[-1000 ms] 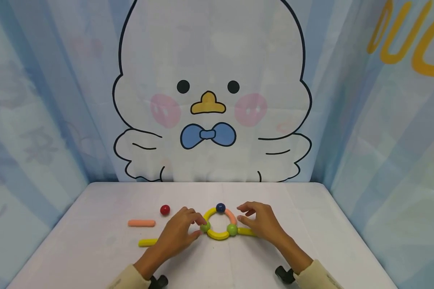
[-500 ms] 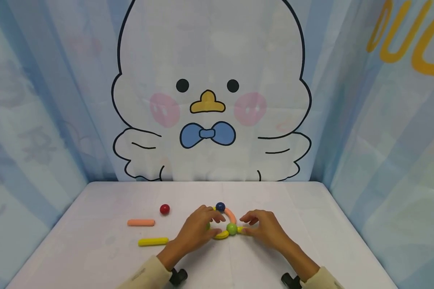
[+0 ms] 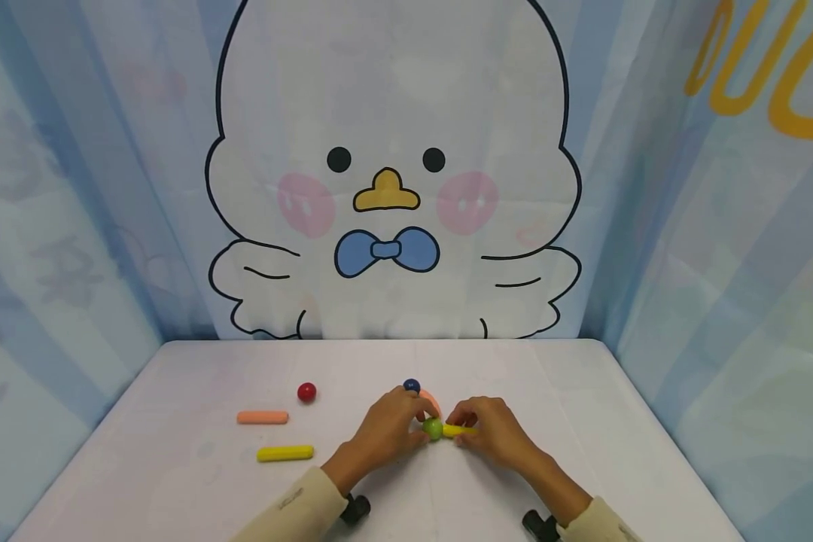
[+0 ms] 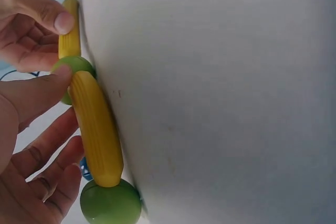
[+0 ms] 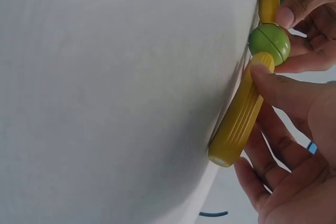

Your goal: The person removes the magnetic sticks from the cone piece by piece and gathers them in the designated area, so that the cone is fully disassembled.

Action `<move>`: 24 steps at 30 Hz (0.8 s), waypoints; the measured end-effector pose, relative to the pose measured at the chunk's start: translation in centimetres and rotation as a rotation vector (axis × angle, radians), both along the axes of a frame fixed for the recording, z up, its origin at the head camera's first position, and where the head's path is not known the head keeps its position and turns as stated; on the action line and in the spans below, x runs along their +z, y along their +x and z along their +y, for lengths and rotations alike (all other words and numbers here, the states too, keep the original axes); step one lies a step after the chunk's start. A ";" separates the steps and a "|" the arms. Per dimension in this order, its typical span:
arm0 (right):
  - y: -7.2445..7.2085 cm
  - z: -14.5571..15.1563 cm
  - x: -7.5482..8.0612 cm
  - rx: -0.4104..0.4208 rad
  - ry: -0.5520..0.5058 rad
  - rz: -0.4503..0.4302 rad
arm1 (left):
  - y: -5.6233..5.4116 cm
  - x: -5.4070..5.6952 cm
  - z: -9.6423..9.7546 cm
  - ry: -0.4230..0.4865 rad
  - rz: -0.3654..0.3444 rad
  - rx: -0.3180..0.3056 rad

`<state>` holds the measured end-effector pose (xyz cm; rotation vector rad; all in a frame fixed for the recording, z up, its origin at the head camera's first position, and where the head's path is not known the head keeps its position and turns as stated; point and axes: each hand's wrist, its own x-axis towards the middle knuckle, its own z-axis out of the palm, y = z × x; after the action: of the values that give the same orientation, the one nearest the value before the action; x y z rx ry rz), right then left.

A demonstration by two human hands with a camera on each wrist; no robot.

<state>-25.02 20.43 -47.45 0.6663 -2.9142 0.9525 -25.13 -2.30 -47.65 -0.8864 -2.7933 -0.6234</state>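
My left hand (image 3: pixel 389 425) pinches a green ball (image 3: pixel 433 429) at the right side of a ring of toy pieces. The left wrist view shows its thumb on that ball, beside a curved yellow rod (image 4: pixel 97 129) that runs to a second green ball (image 4: pixel 111 203). With thumb and fingers, my right hand (image 3: pixel 491 425) grips a straight yellow rod (image 5: pixel 239 114), whose end meets the first ball. At the ring's far side are a dark blue ball (image 3: pixel 412 385) and a curved orange rod (image 3: pixel 430 399). My left hand covers the ring's left part in the head view.
On the table's left lie a red ball (image 3: pixel 307 392), a straight orange rod (image 3: pixel 263 417) and another straight yellow rod (image 3: pixel 285 453). A printed curtain (image 3: pixel 393 301) hangs behind the white table (image 3: pixel 196 376).
My left hand has moved right from the left green ball to the right one and now pinches it. The right hand has come slightly lower and closed on the straight yellow rod.
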 end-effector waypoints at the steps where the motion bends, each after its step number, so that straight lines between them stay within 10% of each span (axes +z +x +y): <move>1: 0.0 -0.1 0.1 0.000 0.008 -0.004 | 0.0 0.0 0.0 0.002 0.003 -0.002; 24: -0.6 0.0 0.9 0.048 0.062 0.021 | -0.6 -0.3 0.2 0.031 -0.039 0.008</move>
<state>-25.62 20.44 -46.57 0.7479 -2.9330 0.8574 -25.73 -2.11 -47.95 -0.8657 -2.8117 -0.6884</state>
